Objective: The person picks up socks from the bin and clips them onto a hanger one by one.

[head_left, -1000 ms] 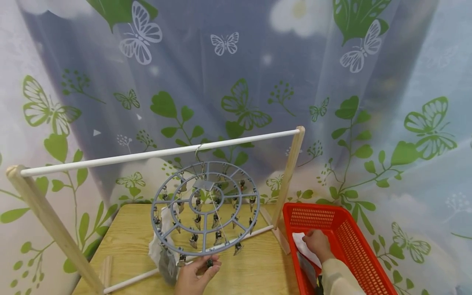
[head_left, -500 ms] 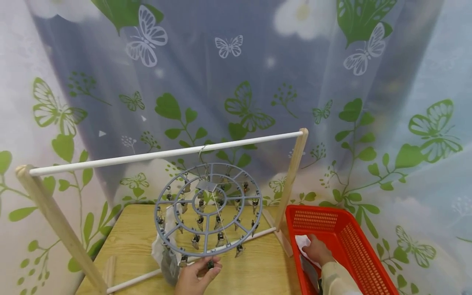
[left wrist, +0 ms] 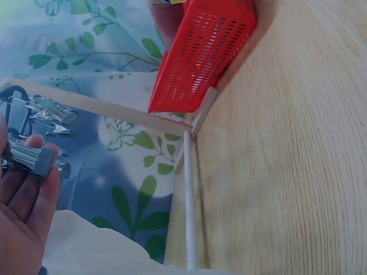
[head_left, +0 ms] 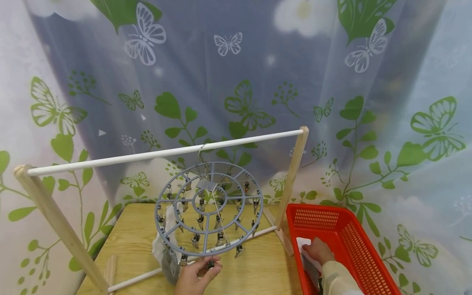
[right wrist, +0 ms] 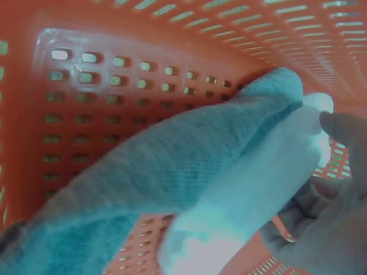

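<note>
My left hand pinches a metal clip that hangs from the near rim of a round grey drying hanger. Inside the red basket, my right hand has its thumb and fingers on the edge of a white sock. Along the sock lies a grey sock, near the basket's perforated wall. More clips dangle around the hanger's rings.
The hanger hooks over the white bar of a wooden-legged rack. White and grey cloth hangs at the hanger's left. The red basket stands right of the wooden table.
My right hand has shifted slightly toward me in the basket, and its grip on the white sock has changed a little. My left hand stays at the clip.
</note>
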The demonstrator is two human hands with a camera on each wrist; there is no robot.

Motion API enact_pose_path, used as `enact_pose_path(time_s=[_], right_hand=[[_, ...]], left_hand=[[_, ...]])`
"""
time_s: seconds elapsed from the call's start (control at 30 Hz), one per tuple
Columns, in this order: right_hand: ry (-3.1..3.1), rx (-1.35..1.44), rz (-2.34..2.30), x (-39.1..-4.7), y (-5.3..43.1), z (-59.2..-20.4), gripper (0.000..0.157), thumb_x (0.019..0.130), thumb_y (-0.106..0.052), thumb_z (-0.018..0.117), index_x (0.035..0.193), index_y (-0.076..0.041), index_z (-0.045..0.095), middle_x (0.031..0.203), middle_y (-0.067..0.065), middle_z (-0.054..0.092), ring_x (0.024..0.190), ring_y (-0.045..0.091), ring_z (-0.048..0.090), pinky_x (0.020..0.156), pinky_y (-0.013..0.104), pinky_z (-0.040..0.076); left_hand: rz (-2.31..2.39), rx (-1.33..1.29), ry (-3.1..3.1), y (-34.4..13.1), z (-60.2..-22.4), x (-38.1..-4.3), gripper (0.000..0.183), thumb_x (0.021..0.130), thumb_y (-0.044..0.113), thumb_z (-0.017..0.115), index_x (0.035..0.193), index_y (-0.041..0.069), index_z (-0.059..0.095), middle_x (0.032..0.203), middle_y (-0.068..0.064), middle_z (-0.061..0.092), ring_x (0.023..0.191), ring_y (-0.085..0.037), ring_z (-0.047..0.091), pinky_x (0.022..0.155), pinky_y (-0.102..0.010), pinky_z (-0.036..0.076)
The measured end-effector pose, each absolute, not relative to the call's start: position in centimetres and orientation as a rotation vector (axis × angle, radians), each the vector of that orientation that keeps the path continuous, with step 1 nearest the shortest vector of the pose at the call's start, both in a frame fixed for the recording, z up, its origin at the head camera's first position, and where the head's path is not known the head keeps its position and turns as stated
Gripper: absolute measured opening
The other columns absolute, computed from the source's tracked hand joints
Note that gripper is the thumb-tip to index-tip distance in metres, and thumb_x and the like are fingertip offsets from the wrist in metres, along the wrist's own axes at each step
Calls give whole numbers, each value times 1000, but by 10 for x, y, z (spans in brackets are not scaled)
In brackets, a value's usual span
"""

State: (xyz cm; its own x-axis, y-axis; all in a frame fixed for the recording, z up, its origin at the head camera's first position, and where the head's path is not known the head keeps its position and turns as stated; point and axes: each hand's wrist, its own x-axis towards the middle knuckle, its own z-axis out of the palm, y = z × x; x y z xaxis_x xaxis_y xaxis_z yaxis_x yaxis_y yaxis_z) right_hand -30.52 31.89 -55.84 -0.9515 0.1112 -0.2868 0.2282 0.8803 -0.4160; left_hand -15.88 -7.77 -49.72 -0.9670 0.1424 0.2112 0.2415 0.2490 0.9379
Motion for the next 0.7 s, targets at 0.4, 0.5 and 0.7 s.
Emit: enact_pose_path(time_s=[0.4, 0.5, 0.7], right_hand=[[2811, 214, -1023, -299, 321, -559, 44, 95, -33, 59, 59, -8, 49, 56, 0, 41, 54, 16, 41, 54, 30, 38], [2828, 172, -1092, -298, 320, -559, 47, 93, -28, 63, 56, -14, 37, 53, -4, 29, 51, 13, 29, 51, 25, 28], [2976, 16, -1050, -298, 315, -553, 44, 91, -19, 66, 60, -11, 37, 55, -3, 28, 53, 14, 28, 52, 27, 27]], left_hand=[[-1829, -375, -2394, -75, -501, -160, 34, 94, 25, 66, 113, -3, 68, 98, -15, 73, 82, -9, 71, 69, -20, 57], [-1850, -377, -2400, -76, -501, -160, 34, 95, 25, 65, 114, -3, 68, 99, -15, 72, 82, -9, 71, 69, -20, 57], [-1862, -378, -2370, -76, -501, -161, 32, 95, 22, 65, 113, -4, 68, 97, -16, 72, 81, -9, 71, 68, -21, 57]])
